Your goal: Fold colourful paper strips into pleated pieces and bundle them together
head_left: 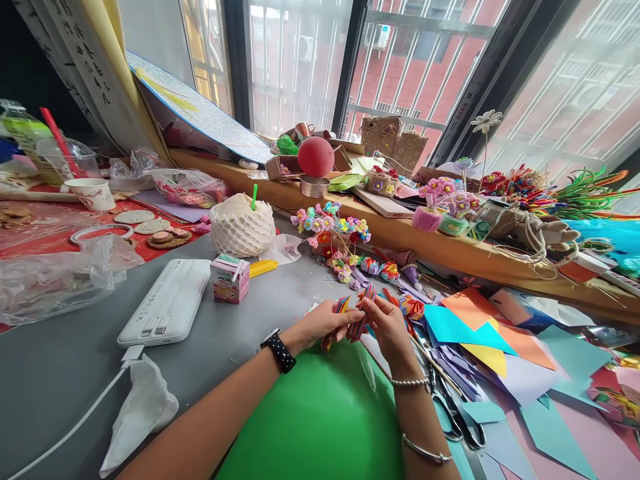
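Both my hands meet over a large green balloon-like surface (325, 413). Between them is a bundle of folded multicoloured paper (356, 328), striped in red, orange, blue and yellow. My left hand (327, 323), with a dotted black watch strap at the wrist, pinches the bundle from the left. My right hand (387, 323), wearing two bracelets, grips its upper right part with thumb and fingers. Just beyond the right hand lies a folded orange-and-purple paper piece (413, 307). Fingers partly hide the bundle's shape.
A white power bank (167, 303), a pink drink carton (231, 279) and a netted coconut (243, 225) stand to the left. Scissors (453, 413) and coloured paper sheets (500, 340) cover the right side. Crocheted flowers (333, 227) and a wooden ledge (450, 243) lie beyond.
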`<state>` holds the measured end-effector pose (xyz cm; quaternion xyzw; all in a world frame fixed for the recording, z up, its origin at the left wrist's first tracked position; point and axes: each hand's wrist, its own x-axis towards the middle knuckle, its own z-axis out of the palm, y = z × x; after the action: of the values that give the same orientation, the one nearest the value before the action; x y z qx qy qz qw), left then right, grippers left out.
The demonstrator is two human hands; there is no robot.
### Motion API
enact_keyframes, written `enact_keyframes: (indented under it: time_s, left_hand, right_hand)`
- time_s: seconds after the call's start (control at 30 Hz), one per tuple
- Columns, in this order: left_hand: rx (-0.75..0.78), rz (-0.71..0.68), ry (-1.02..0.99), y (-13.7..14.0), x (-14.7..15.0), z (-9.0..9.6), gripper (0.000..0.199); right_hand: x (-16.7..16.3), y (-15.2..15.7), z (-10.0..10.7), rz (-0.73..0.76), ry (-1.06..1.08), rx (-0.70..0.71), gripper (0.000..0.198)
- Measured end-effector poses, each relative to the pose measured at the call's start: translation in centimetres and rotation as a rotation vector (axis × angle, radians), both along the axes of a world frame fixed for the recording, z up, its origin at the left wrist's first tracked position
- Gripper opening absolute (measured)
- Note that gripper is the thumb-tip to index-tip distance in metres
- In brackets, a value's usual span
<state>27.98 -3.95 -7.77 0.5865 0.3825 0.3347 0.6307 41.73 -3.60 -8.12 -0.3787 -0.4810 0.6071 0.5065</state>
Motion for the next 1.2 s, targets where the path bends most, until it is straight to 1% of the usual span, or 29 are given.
enact_keyframes:
  time_s: [0.1,0.2,0.43,0.53,0.6,0.67,0.8,0.87,1.1,1.2]
  left_hand:
    - [-0.039,0.011,0.024,0.1,-0.1,-0.2,0.040]
    - [-0.052,0.023,0.045,0.2,0.0,-0.2,0.038]
    - [-0.036,0.064,0.059,0.3,0.2,-0.3,0.038]
    - [-0.030,0.072,0.053,0.3,0.2,-0.4,0.038]
    - [-0.028,0.065,0.035,0.3,0.2,-0.4,0.039]
    - [-0.044,0.029,-0.017,0.2,0.0,-0.2,0.037]
    - [-0.131,-0.142,-0.155,0.1,-0.3,0.1,0.033]
    - [-0.157,-0.199,-0.195,0.1,-0.5,0.1,0.032]
    - [-0.230,-0.259,-0.192,0.4,-0.8,-0.1,0.031]
    - [-0.232,-0.256,-0.175,0.4,-0.7,0.0,0.031]
  right_hand:
    - [0.0,0.0,0.1,0.034,0.009,-0.001,0.024]
    - [-0.1,0.0,0.2,0.042,-0.020,0.032,0.024]
    - [-0.4,0.0,0.3,-0.020,-0.081,0.071,0.021]
    - [-0.7,0.0,0.2,-0.065,-0.073,0.057,0.022]
    - [-0.7,0.0,0.1,-0.066,-0.049,0.034,0.025]
    - [-0.3,0.1,0.1,-0.019,-0.014,0.007,0.028]
    - [0.8,0.2,0.2,0.155,0.069,-0.027,0.029]
    - [1.1,0.2,0.2,0.194,0.097,-0.016,0.027]
    - [0.6,0.1,-0.2,0.162,0.113,0.016,0.017]
    - [0.5,0.0,-0.3,0.127,0.120,0.009,0.014]
